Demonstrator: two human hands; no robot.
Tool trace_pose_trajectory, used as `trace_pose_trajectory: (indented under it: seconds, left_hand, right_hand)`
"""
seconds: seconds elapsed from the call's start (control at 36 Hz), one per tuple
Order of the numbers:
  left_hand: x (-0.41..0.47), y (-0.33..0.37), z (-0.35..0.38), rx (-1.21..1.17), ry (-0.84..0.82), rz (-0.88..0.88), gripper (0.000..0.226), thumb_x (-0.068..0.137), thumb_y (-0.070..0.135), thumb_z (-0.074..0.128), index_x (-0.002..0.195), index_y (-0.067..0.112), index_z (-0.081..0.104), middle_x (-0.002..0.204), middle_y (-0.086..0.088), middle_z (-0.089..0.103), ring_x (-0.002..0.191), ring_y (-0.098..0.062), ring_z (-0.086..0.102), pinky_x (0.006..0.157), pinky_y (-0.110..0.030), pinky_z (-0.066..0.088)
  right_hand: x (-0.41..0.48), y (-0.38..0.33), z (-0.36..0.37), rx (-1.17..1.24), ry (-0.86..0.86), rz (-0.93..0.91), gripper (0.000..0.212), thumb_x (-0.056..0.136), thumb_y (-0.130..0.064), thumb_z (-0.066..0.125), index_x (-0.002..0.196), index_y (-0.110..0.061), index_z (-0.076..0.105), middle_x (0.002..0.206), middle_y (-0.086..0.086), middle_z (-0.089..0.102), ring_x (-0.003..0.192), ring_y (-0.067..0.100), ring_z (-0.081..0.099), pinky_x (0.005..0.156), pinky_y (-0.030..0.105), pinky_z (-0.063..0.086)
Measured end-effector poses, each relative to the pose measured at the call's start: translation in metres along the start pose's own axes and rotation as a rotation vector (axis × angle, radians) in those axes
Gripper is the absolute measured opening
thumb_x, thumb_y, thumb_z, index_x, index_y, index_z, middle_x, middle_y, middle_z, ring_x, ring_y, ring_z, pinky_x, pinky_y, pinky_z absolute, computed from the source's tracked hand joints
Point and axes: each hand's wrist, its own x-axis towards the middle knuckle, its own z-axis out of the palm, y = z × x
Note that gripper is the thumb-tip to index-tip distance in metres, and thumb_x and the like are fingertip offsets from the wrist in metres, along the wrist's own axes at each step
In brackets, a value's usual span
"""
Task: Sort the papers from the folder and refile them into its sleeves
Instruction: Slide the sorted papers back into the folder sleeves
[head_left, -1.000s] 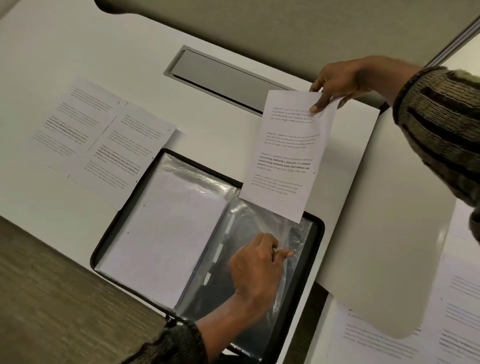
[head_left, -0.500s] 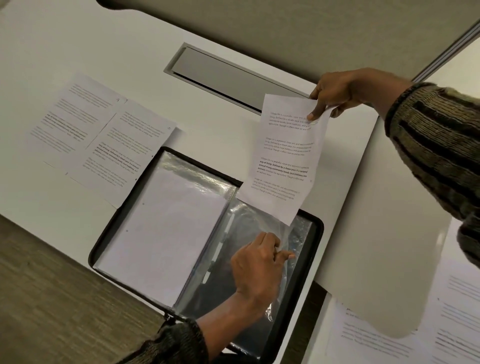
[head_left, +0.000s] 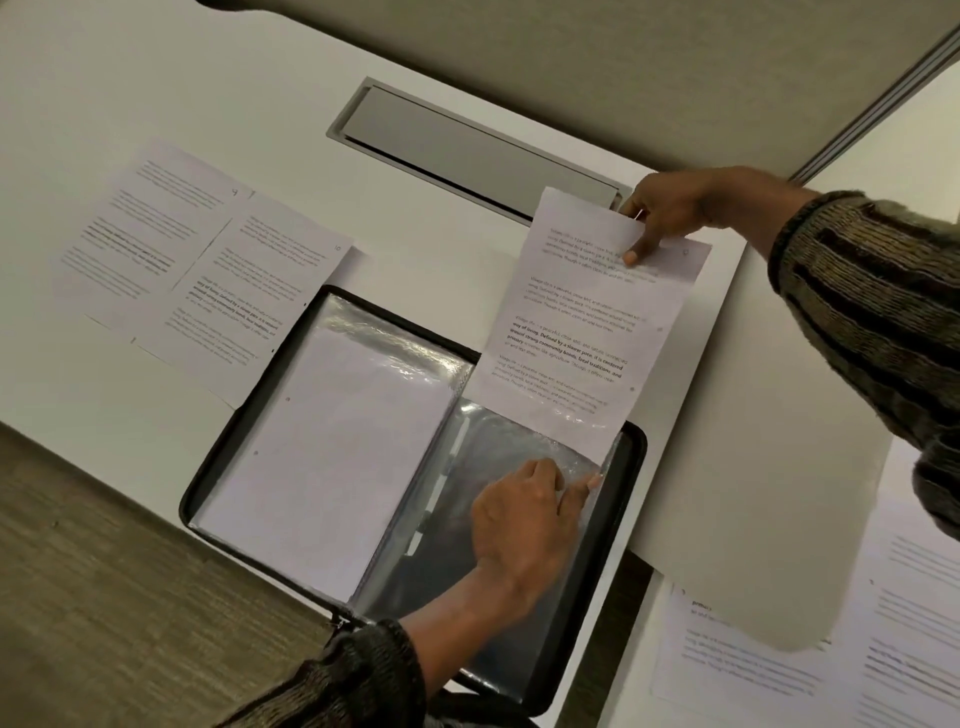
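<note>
Head view: the right hand (head_left: 670, 208), at the upper right, is pinching the top edge of a printed sheet (head_left: 582, 332). The sheet is hanging tilted, its lower edge sitting at the mouth of a clear sleeve (head_left: 498, 441) in the open folder (head_left: 208, 483), which is lying at lower centre on the white desk (head_left: 156, 104). The left hand (head_left: 524, 514) is gripping the sleeve's plastic with curled fingers. Two loose pages (head_left: 249, 291) are lying at the upper left.
</note>
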Motion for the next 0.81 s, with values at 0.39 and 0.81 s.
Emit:
trace_pose_trajectory:
  seconds: [0.39,0.81]
  left_hand:
    - [0.007,-0.043,0.053,0.49,-0.303,0.419,0.124,0.093,0.082,0.045,0.163,-0.001,-0.016,0.168,-0.025,-0.032,0.157,-0.04,-0.029,0.128,-0.066,0.004]
    - [0.089,0.036,0.031,0.414,-0.172,0.435,0.038,0.093,0.035,0.07,0.123,0.012,0.064,0.112,-0.009,0.074,0.12,-0.034,0.062,0.12,-0.052,0.032]
  right_hand:
    - [0.009,0.007,0.022,-0.16,0.094,-0.047,0.049,0.087,-0.022,0.085,0.132,-0.008,0.071,0.126,0.014,0.068,0.105,0.029,0.059,0.089,0.033,0.044]
    - [0.007,0.005,0.02,-0.158,0.074,-0.089,0.047,0.088,-0.022,0.085,0.131,-0.009,0.071,0.121,0.007,0.066,0.107,0.026,0.056,0.09,0.032,0.042]
